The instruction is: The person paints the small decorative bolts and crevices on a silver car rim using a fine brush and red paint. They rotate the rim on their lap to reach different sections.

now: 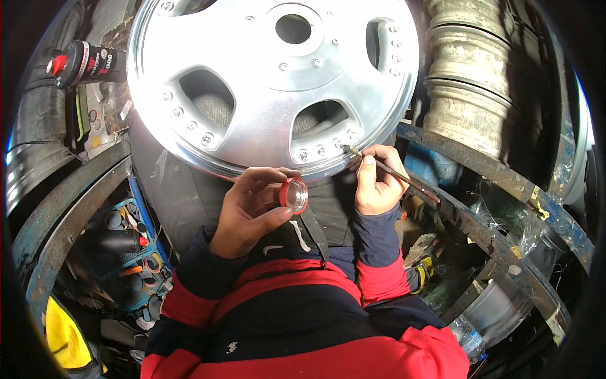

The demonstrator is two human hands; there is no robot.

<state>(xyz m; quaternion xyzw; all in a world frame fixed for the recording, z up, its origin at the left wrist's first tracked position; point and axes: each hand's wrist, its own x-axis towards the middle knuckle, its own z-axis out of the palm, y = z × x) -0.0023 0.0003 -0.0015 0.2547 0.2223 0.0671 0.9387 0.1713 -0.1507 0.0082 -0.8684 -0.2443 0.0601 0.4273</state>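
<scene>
Nearest, a small red-rimmed round tin [294, 194] is pinched between thumb and fingers of the left hand [249, 208], just below the wheel's edge. Beside it, a thin brush [391, 170] is gripped pen-like by the closed fingers of the right hand [377, 180], its tip laid against the lower rim of the silver alloy wheel [271, 82]. No applied coating can be made out, so progress cannot be judged. Farther off, a black spray can [85, 63] is seen at upper left.
</scene>
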